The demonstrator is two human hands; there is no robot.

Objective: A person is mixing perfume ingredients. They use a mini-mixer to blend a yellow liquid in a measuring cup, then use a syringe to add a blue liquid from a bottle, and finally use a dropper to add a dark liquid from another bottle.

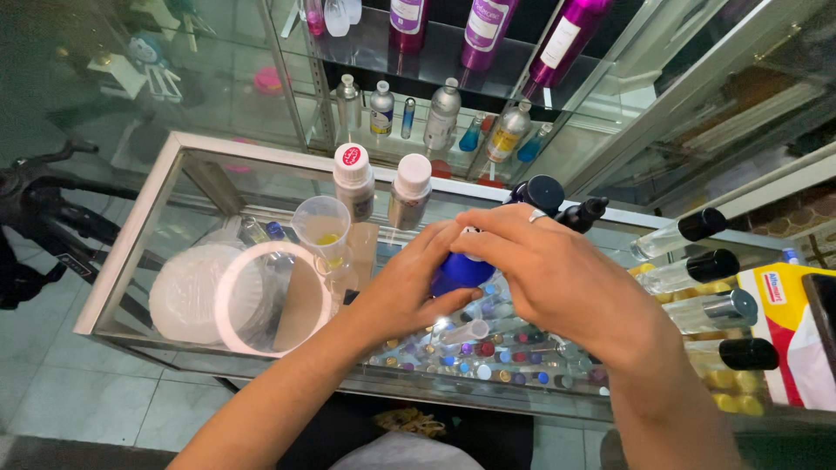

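Both hands meet over a glass counter top [218, 170]. My left hand [409, 283] cups a small blue bottle [459, 271] from the left and below. My right hand [557, 278], with a ring on one finger, covers the bottle's top from the right, hiding its cap. A small clear measuring cup [320, 224] with a little yellow liquid stands on the glass just left of my hands. Behind it stand two silver bottles with white caps [355, 178], [409, 190].
Clear roll-on bottles with black caps [697, 270] lie at the right beside a yellow and red box [788, 335]. A dark spray bottle [547, 196] stands behind my hands. Under the glass lie several small vials [488, 352] and a white ring [270, 300]. Purple bottles [488, 26] fill a cabinet behind.
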